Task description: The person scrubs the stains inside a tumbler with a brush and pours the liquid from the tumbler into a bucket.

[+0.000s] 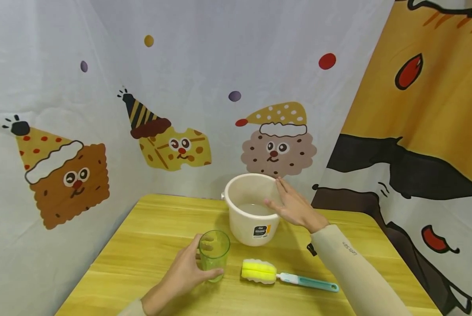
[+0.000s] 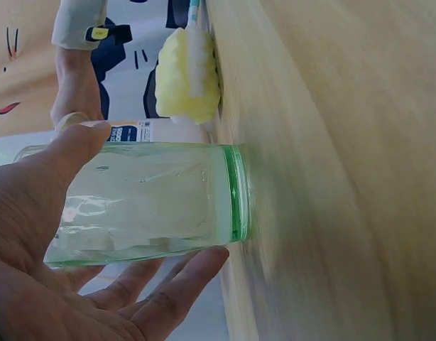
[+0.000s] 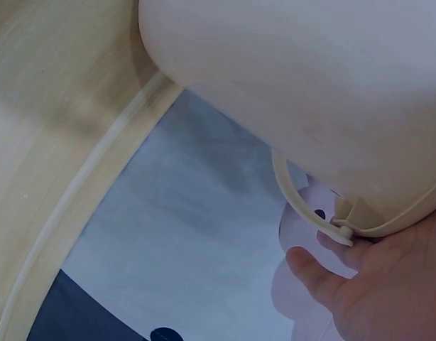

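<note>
A transparent green drinking glass (image 1: 214,256) stands on the table, and my left hand (image 1: 184,270) holds it from the left side. My thumb lies along the near side of the glass, with the fingers behind it, as the left wrist view also shows. Farther back is a white bucket (image 1: 252,230) with a label on its front. At its right rim my right hand (image 1: 297,208) touches the edge near the handle pivot (image 3: 349,227), fingers fairly straight and the thumb spread over the opening. A bottle brush (image 1: 259,271) with a yellow-and-white sponge head and teal handle lies in front of the bucket.
The wooden table (image 1: 141,245) ends at a white curtain (image 1: 196,66) printed with cartoon figures, close behind the bucket. Another printed cloth (image 1: 425,131) hangs at the right side. The bucket's handle (image 3: 289,185) hangs down its outer side.
</note>
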`<state>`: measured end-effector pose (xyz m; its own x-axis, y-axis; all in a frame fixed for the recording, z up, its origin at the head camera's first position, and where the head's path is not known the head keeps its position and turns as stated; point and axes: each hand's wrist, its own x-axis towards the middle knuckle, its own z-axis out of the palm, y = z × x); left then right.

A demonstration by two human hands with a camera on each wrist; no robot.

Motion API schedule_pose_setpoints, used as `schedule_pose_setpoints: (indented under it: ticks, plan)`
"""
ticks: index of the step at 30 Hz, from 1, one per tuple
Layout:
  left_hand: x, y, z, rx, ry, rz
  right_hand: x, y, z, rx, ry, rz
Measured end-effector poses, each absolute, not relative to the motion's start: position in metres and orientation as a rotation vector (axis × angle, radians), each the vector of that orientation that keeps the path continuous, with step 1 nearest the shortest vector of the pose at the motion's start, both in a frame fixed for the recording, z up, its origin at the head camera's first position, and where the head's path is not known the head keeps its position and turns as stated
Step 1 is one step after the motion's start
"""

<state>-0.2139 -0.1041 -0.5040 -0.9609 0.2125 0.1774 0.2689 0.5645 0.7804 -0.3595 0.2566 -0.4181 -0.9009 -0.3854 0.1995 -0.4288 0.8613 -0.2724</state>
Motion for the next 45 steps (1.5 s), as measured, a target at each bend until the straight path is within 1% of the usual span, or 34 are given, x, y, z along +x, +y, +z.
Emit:
schedule_pose_setpoints:
  ticks: [25, 30, 38, 45]
  plan:
    - [-0.212, -0.102, -0.506, -0.333, -2.663, -1.423, -0.357, 0.254, -0.42, 0.633, -2.853, 0.492]
    - [-0.216, -0.102, -0.493, -0.298, -2.597, -1.434, -0.358, 0.255, -0.42, 0.639, -2.857, 0.493]
    - [-0.225, -0.103, -0.469, -0.356, -2.524, -1.421, -0.359, 0.255, -0.42, 0.619, -2.856, 0.52]
    - [-0.238, -0.105, -0.447, -0.401, -2.479, -1.309, -0.357, 0.254, -0.419, 0.611, -2.857, 0.545]
